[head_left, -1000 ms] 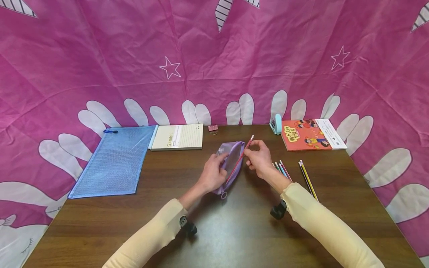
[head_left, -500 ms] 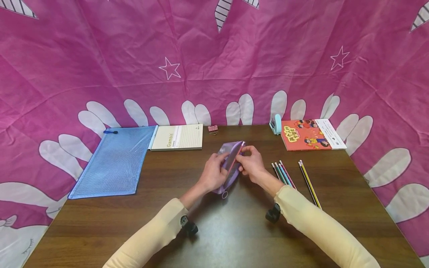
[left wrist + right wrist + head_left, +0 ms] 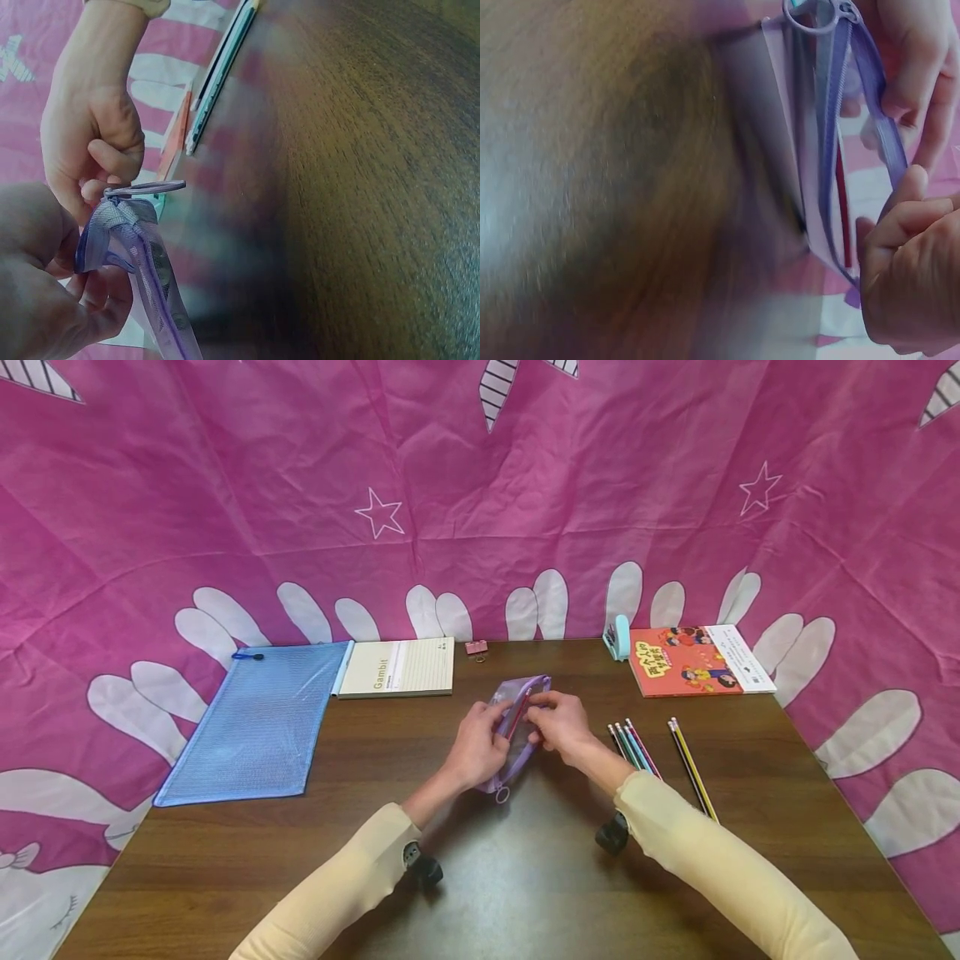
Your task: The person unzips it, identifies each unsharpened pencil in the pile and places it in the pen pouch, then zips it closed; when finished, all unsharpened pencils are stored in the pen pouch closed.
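Observation:
My left hand (image 3: 477, 745) grips a see-through purple zip pencil case (image 3: 517, 768), its mouth spread apart, over the middle of the table. A red pencil (image 3: 516, 714) lies inside, slanting along the opening. At the case's right edge, my right hand (image 3: 558, 722) curls its fingers over the zipper band, thumb close to the pencil. In the right wrist view the pencil (image 3: 845, 202) shows as a red strip between the zipper sides, beside the right hand (image 3: 911, 277). The left wrist view has the left hand (image 3: 52, 300) pinching the case (image 3: 142, 247) near its ring pull.
To the right lie several pencils (image 3: 633, 746), with a black and a yellow pencil (image 3: 692, 767) farther right. Along the back stand a blue mesh zip folder (image 3: 255, 727), a notepad (image 3: 405, 668), a pink binder clip (image 3: 476, 648), a light-blue stapler (image 3: 618, 638) and a red book (image 3: 686, 664).
The red pencil, earlier sticking out above the case in the right hand's pinch, has slid down into it. The right hand has moved left and down to the opening; the left hand stays put.

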A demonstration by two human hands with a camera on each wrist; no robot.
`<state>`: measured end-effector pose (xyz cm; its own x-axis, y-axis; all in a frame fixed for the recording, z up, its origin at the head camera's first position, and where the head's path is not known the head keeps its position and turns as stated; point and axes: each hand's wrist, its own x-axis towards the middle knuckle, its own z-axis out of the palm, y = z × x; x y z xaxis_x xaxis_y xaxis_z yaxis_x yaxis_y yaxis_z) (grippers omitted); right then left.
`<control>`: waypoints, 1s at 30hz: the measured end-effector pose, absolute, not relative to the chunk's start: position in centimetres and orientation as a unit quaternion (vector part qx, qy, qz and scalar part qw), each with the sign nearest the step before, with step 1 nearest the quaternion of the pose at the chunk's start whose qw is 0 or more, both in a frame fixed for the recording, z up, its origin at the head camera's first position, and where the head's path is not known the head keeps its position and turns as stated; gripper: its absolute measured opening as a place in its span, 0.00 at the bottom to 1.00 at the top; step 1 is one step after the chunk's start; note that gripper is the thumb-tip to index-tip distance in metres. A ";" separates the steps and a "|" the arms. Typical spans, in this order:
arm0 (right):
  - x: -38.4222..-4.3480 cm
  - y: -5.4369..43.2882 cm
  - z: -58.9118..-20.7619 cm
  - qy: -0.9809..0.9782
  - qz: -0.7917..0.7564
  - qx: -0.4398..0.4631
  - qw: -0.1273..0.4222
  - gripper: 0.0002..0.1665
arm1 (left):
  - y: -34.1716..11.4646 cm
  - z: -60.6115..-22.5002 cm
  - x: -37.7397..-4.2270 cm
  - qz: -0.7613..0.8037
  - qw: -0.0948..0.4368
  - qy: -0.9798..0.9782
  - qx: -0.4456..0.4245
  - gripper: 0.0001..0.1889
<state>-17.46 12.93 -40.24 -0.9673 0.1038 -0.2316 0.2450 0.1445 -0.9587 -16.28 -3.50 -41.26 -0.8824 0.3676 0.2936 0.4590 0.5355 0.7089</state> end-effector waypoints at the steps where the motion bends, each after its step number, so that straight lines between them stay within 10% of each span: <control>1: -17.4 13.2 -40.1 0.756 -0.642 0.113 0.055 0.20 | -3.5 -41.3 -16.3 -0.421 0.055 -0.874 -0.235 0.33; 30: -15.1 32.7 -38.6 0.930 -0.361 0.063 0.037 0.17 | -4.4 -41.5 -16.8 -0.443 0.125 -0.864 -0.206 0.31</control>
